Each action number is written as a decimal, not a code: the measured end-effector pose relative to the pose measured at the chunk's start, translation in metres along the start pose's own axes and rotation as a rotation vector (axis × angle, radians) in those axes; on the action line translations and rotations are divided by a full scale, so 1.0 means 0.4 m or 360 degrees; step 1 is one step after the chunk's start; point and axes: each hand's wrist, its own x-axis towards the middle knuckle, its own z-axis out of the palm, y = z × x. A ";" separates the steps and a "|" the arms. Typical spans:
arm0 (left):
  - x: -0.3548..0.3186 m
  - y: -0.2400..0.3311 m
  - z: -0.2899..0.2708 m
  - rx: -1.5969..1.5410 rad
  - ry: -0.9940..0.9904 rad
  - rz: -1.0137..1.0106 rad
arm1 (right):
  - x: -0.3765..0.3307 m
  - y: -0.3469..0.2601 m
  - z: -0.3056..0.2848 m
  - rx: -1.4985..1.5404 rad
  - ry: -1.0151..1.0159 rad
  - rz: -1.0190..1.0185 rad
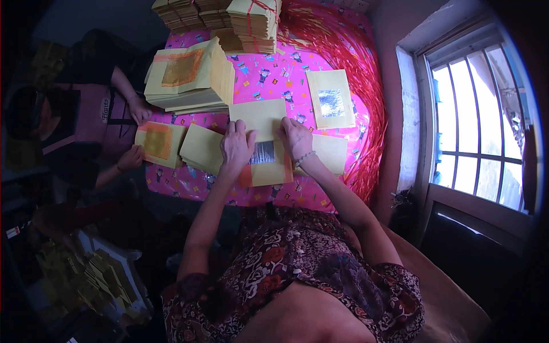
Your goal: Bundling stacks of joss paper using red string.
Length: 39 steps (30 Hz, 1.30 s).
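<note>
- Left hand (pixel 237 146) and right hand (pixel 296 140), bare and set apart, grip the opposite side edges of a plain pale-yellow paper sheet (pixel 260 117)
- This sheet is at the middle of the table, overlapping the far part of a pale-yellow sheet with orange side bands and a silver foil square (pixel 264 153)
- A beaded bracelet (pixel 305 159) circles the right wrist
- Just left and right of the hands lie a left batch of pale-yellow paper (pixel 200 150) and a right batch of pale-yellow paper (pixel 331 154)
- Far right, near shiny red strips (pixel 369 114), rests a single silver-foil sheet (pixel 330 102)
- Far left stands a thick paper stack (pixel 189 71), topped by an orange-framed gold square; beyond it, paper bundles tied with red string (pixel 254 26)
- At the left, a co-worker's two hands (pixel 139 110) touch a gold-and-orange sheet (pixel 158 144)
- Beneath everything spreads a bright pink patterned table cover (pixel 229 194)
</note>
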 end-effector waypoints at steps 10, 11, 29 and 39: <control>-0.039 0.026 0.062 0.0356 0.0012 -0.0206 | -0.018 -0.007 0.042 0.0000 0.0019 -0.0334; -0.046 0.023 0.071 0.0353 0.0003 -0.0211 | -0.021 -0.003 0.047 -0.0006 0.0069 -0.0364; -0.049 0.001 0.037 -0.0155 0.0211 -0.0170 | 0.000 0.004 0.003 -0.0065 -0.0188 -0.0618; -0.021 -0.035 -0.010 0.0095 0.0224 -0.0525 | 0.036 0.025 -0.005 -0.0670 -0.0075 -0.1377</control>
